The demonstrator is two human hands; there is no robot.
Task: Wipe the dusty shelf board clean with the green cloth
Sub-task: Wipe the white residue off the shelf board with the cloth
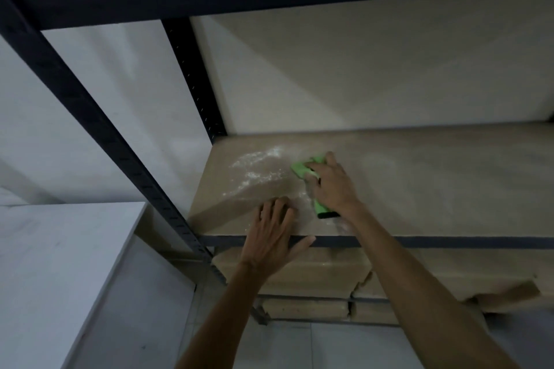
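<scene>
Cloth [299,170], long axis front-to-back, beneath flattened right fingers [314,164]; left fingers [277,210] splayed.

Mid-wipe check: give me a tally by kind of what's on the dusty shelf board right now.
Hands: 2, the left hand flat at the front edge, the right hand on the cloth
Green cloth: 1
White dust patch: 1
Total: 4

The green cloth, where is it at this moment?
In the head view the green cloth lies on the shelf board, pressed under the right hand, just to the right of the white dust patch.
</scene>
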